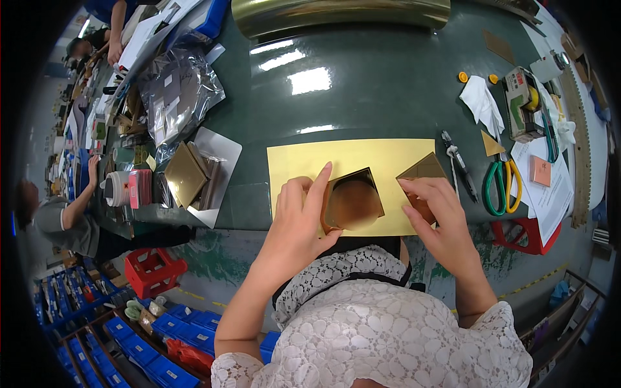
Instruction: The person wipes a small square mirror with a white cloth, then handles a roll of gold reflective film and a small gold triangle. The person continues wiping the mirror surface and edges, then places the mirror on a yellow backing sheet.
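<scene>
A yellow sheet (291, 158) lies at the near edge of the green table. On it is a square, shiny gold mirror-like plate (354, 200). My left hand (294, 220) grips this plate along its left side, with the thumb at the near corner and the index finger stretched up past the edge. A second gold plate (424, 171) lies turned like a diamond over the sheet's right edge. My right hand (443, 220) has it between thumb and fingers, which partly cover it.
Left stands a stack of gold plates (186, 174) on a white board. Right lie a black pen-like tool (459, 165), scissors (503, 184), a white cloth (482, 107) and papers. A large gold roll (343, 16) spans the far side. A co-worker (71, 210) sits left, near a red stool (154, 271).
</scene>
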Action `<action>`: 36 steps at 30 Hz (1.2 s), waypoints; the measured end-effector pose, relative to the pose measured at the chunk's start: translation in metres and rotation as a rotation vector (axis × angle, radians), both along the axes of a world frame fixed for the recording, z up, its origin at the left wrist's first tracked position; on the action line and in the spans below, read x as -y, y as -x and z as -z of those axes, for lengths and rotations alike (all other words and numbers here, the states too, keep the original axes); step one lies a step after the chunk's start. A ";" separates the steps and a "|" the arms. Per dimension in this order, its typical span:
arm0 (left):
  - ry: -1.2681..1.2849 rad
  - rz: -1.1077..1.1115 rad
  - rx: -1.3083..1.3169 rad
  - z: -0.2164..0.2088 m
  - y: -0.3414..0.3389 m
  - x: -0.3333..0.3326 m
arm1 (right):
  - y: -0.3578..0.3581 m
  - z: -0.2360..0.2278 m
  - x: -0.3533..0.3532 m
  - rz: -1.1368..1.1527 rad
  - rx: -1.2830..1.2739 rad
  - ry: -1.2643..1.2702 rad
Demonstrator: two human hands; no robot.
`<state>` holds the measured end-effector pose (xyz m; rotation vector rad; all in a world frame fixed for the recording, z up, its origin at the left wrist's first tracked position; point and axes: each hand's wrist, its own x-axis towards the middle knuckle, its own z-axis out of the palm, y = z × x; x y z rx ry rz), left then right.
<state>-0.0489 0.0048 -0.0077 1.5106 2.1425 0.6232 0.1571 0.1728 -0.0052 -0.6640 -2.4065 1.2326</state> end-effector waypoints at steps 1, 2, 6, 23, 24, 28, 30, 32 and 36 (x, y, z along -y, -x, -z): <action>-0.021 -0.002 0.009 0.002 -0.001 0.002 | 0.000 0.001 0.000 -0.003 -0.002 -0.004; -0.042 -0.006 0.018 0.003 -0.002 0.004 | 0.001 0.001 0.000 -0.007 -0.004 -0.009; -0.094 -0.014 0.003 -0.001 0.001 0.009 | 0.005 -0.006 -0.004 -0.092 -0.041 -0.013; -0.231 -0.026 0.085 -0.023 0.006 0.023 | 0.037 -0.014 -0.019 -0.429 -0.058 -0.072; -0.237 -0.018 0.069 -0.024 0.005 0.023 | 0.038 -0.013 -0.020 -0.436 -0.068 -0.069; -0.251 0.000 0.050 -0.023 0.004 0.024 | 0.042 -0.011 -0.022 -0.449 -0.089 -0.053; -0.263 -0.004 0.067 -0.020 0.004 0.024 | 0.042 -0.010 -0.023 -0.455 -0.098 -0.025; -0.283 -0.016 0.089 -0.016 0.005 0.024 | 0.043 -0.010 -0.023 -0.458 -0.106 -0.011; -0.316 -0.041 0.129 -0.012 0.007 0.025 | 0.044 -0.012 -0.022 -0.457 -0.108 0.010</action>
